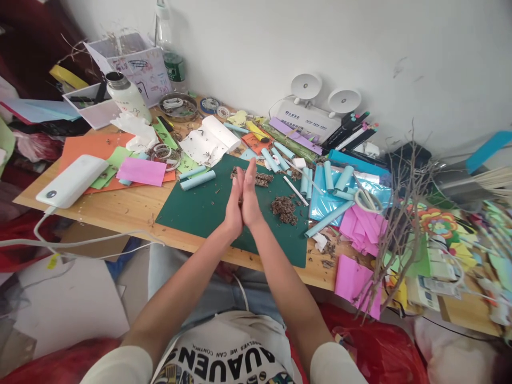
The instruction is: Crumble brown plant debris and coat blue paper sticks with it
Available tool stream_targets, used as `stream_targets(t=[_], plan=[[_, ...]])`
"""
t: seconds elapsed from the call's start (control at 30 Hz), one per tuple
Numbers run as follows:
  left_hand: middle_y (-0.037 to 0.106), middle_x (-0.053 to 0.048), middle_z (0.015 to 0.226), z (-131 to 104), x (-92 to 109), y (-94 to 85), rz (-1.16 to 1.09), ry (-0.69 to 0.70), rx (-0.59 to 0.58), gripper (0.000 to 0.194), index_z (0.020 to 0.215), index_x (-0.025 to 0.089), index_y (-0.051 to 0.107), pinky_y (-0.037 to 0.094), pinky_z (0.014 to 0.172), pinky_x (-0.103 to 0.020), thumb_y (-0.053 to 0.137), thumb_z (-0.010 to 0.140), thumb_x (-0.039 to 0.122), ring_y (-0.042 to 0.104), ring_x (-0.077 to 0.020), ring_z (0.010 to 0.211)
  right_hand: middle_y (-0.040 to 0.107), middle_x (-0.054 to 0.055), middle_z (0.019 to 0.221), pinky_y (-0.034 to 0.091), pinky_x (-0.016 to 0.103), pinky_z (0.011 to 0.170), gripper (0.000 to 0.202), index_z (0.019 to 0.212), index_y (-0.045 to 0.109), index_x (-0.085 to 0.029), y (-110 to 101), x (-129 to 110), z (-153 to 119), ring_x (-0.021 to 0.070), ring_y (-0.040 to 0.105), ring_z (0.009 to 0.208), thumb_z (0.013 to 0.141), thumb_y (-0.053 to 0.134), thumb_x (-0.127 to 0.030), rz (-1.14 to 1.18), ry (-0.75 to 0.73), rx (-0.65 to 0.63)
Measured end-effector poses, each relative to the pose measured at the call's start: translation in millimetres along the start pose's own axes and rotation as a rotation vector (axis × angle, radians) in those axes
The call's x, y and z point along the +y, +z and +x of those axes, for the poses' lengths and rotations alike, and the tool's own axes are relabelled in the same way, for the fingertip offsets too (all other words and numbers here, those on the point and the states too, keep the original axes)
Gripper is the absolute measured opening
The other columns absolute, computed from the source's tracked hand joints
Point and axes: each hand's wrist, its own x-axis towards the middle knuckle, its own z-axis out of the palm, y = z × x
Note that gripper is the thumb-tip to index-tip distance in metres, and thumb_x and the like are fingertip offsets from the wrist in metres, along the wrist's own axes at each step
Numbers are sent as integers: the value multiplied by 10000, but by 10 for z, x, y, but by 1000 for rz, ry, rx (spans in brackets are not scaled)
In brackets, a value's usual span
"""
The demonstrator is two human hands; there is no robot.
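Above the green cutting mat (192, 205), my left hand (233, 209) and my right hand (250, 198) are pressed palm to palm, fingers straight and pointing away from me. A little brown crumbly material shows in the gap between the palms; most of it is hidden. Just beyond the fingers lie short brown rolls (262, 180) of the same rough stuff, partly covered by my hands. To the right, a loose brown clump (285, 209) rests on the mat. A thin white stick (295, 191) lies past the clump.
Light-blue paper tubes (198, 180) lie left of the mat, with more at its right. Dry twigs (408, 229) stick up at the right beside pink paper (362, 229). A white power bank (72, 181), a bottle (127, 96) and a white lamp device (308, 120) stand around the wooden table.
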Motion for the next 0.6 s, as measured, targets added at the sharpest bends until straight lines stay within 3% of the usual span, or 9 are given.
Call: stream_targets(t=[0.07,0.13,0.2,0.33,0.5,0.6], plan=[[435,57,1527,-13,-44,-63,53,28,-41,416,1295,292,619,308,1189,-311,361,1008,444,228,-196,1504,86,-67,1657,125,526,1240,633,1523,-198,-373,-41,6,46,193,-25,1542,978,24,-606,57,62,104],[474,20,1503,-18,-65,-111,23,-30,-37,426,1262,254,641,338,1176,-333,381,997,464,280,-217,1486,55,-43,1663,140,513,1240,655,1544,-158,-339,-95,4,92,189,-47,1540,971,3,-611,125,102,205],[530,-33,1458,-1,-60,-143,-62,-61,-22,440,1257,218,641,390,1146,-369,407,978,466,365,-251,1446,58,-13,1664,182,501,1231,671,1553,-147,-308,-160,-5,120,185,3,1541,952,-78,-600,200,118,259],[616,-107,1357,80,-21,-198,-219,-75,-7,478,1278,180,621,476,1071,-421,386,962,452,508,-283,1341,176,22,1643,289,497,1185,734,1565,-99,-300,-309,-9,109,172,156,1524,894,-238,-561,339,135,238],[682,-114,1248,139,-15,-270,-281,-120,90,437,1285,167,611,503,1036,-355,374,973,360,577,-237,1275,417,118,1535,389,471,1117,765,1530,308,-198,-421,25,55,226,411,1424,966,-43,-578,371,81,247],[677,-103,1262,118,-18,-289,-283,-121,55,411,1271,158,615,494,1038,-327,369,971,291,584,-216,1266,487,129,1484,392,436,1119,744,1445,454,-165,-424,17,32,228,460,1387,984,32,-569,335,-1,254]])
